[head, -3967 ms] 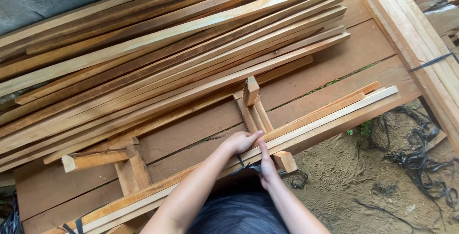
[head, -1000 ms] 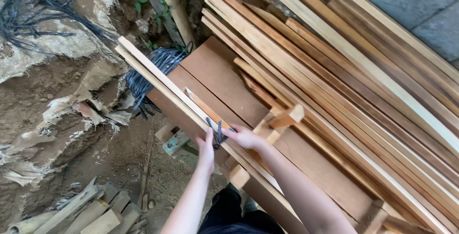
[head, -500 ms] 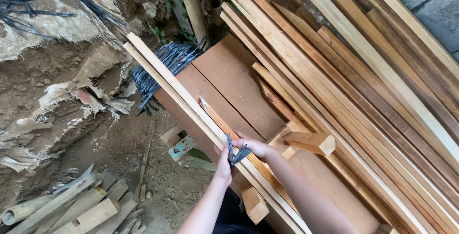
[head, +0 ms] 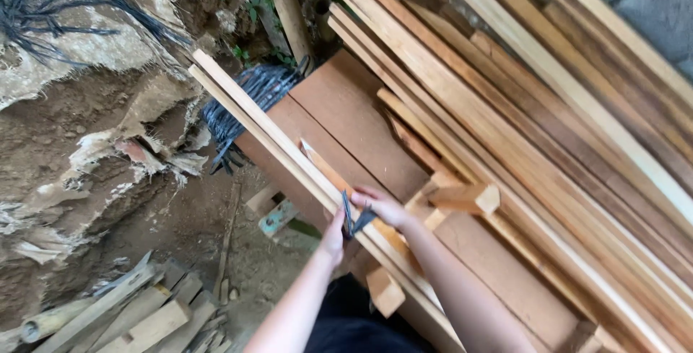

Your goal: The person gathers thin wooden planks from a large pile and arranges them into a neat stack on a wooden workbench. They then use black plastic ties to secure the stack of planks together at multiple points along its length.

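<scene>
Both hands meet over a long pale wooden strip [head: 289,154] that lies along the near edge of the bench [head: 346,118]. The left hand [head: 333,234] presses against the strip's outer side, fingers curled. The right hand [head: 382,207] is closed around a small dark metal tool [head: 354,217] whose two thin legs spread onto the strip between the hands; whether it is a divider or a gauge is hard to tell. The step in hand looks like marking or measuring the strip. Just right of the right hand sits a short wood block [head: 465,198], with a stack of long slats [head: 548,107] beyond it. Any further marking calls for the strip held firm and the tool's legs kept steady.
</scene>
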